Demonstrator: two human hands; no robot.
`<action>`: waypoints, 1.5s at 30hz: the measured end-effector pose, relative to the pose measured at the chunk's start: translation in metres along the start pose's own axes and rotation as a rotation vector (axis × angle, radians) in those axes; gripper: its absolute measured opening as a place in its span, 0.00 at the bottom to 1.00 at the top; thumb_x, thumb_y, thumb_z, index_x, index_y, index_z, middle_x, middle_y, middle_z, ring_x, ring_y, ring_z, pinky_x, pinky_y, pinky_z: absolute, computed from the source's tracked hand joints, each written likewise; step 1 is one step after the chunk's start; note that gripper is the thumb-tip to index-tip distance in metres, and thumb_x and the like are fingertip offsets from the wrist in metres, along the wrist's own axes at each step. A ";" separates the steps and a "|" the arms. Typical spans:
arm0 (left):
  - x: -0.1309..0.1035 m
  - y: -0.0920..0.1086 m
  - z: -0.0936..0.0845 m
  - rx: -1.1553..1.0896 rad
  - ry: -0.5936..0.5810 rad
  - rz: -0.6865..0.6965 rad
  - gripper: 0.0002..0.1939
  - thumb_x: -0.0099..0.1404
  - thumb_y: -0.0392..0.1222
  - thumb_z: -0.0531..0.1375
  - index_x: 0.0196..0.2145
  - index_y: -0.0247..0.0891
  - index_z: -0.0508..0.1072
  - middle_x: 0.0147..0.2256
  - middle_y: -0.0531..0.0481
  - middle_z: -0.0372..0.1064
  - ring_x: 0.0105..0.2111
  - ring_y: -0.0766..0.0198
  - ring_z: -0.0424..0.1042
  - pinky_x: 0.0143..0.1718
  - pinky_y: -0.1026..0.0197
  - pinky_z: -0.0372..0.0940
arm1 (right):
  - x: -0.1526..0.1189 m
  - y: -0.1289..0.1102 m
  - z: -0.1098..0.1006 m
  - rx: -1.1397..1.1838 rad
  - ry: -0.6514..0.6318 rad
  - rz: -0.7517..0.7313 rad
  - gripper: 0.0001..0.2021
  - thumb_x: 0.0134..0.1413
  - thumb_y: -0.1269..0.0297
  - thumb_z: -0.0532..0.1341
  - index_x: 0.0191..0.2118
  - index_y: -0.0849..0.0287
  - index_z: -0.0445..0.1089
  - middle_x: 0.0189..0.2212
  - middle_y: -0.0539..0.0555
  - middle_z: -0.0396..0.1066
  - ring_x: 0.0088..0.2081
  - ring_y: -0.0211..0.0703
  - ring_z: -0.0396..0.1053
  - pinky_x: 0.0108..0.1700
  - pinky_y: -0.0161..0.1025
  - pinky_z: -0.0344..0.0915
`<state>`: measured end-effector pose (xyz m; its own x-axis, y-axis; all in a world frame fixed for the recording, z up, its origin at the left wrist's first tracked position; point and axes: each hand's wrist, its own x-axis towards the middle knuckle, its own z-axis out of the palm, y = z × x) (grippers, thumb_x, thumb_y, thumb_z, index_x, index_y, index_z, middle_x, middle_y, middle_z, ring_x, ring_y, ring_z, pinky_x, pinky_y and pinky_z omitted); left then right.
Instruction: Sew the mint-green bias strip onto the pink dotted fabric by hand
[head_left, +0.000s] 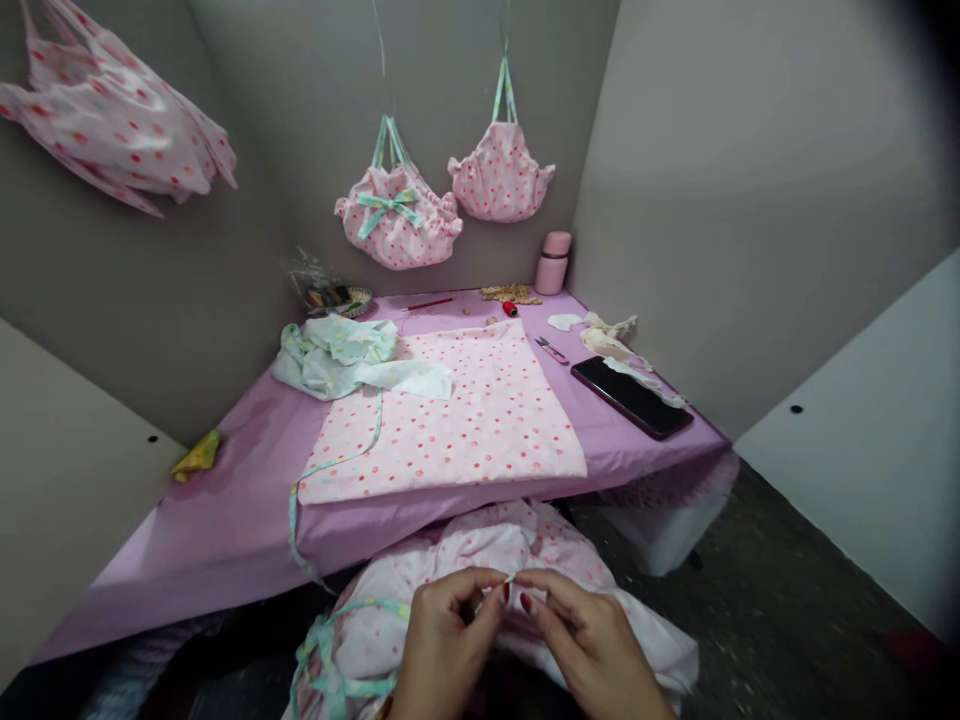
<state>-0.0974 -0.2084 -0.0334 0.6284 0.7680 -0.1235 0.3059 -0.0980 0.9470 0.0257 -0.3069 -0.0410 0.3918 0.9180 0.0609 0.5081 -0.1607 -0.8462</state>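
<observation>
My left hand (454, 635) and my right hand (589, 635) meet over my lap, thumbs and forefingers pinched tip to tip. Between the fingertips shows a small pale bit of cloth (511, 577); whether it belongs to the fabric below, I cannot tell. Bunched across my lap, under both hands, lies white-pink dotted fabric (480, 540). Mint-green ties (322, 640) hang in loops on its left side. In front, a flat pink dotted cloth piece (457, 430) rests on the table, with a crumpled mint-green cloth (337, 355) over its upper left.
The purple-covered table (247, 480) holds a dark phone (630, 397), thread snips (552, 350), a red thread spool (510, 309), a red pencil-like stick (429, 304), a pink flask (553, 263) and cream scraps (611, 335). Dotted sewn pieces (401, 225) hang above.
</observation>
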 end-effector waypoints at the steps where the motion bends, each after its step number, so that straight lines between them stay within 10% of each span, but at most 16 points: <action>1: 0.000 0.001 -0.001 0.040 0.003 0.037 0.10 0.58 0.40 0.58 0.32 0.38 0.80 0.25 0.47 0.75 0.24 0.62 0.69 0.27 0.65 0.61 | 0.000 0.001 0.000 -0.031 0.002 -0.003 0.17 0.59 0.64 0.53 0.50 0.59 0.70 0.24 0.53 0.77 0.25 0.45 0.73 0.28 0.35 0.68; 7: -0.002 0.005 -0.005 0.142 -0.014 0.170 0.10 0.60 0.38 0.58 0.35 0.44 0.80 0.33 0.47 0.78 0.33 0.57 0.75 0.36 0.64 0.64 | -0.003 0.002 0.000 -0.061 -0.016 -0.092 0.17 0.58 0.69 0.52 0.50 0.52 0.70 0.41 0.56 0.77 0.38 0.48 0.75 0.41 0.39 0.69; 20: -0.002 0.011 -0.003 0.231 -0.051 0.131 0.10 0.60 0.38 0.57 0.29 0.40 0.79 0.26 0.47 0.77 0.28 0.58 0.73 0.30 0.65 0.61 | -0.004 0.003 0.003 -0.037 -0.002 -0.026 0.14 0.58 0.66 0.51 0.42 0.56 0.73 0.33 0.56 0.78 0.33 0.48 0.75 0.35 0.38 0.67; 30: 0.001 0.007 -0.003 0.037 -0.107 0.038 0.11 0.62 0.41 0.55 0.30 0.35 0.77 0.26 0.48 0.74 0.27 0.61 0.69 0.28 0.66 0.61 | 0.005 -0.001 0.002 0.396 0.014 0.157 0.08 0.54 0.62 0.57 0.32 0.56 0.73 0.27 0.53 0.74 0.32 0.46 0.71 0.33 0.35 0.64; 38: 0.005 0.000 0.002 -0.008 -0.097 -0.032 0.11 0.59 0.41 0.57 0.30 0.34 0.78 0.28 0.46 0.75 0.28 0.60 0.70 0.30 0.64 0.62 | 0.003 0.006 0.010 0.516 -0.059 0.210 0.09 0.57 0.57 0.54 0.33 0.57 0.63 0.16 0.42 0.51 0.19 0.34 0.47 0.21 0.32 0.45; 45: 0.004 0.000 0.001 -0.007 -0.091 -0.020 0.11 0.59 0.40 0.57 0.31 0.34 0.78 0.28 0.46 0.75 0.28 0.59 0.70 0.31 0.63 0.62 | 0.002 0.010 0.011 0.462 -0.092 0.161 0.13 0.58 0.52 0.51 0.34 0.56 0.60 0.18 0.43 0.53 0.20 0.36 0.48 0.23 0.33 0.45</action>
<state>-0.0939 -0.2058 -0.0341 0.6850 0.7088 -0.1686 0.3143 -0.0787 0.9460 0.0231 -0.3028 -0.0552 0.3576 0.9262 -0.1193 0.0457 -0.1449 -0.9884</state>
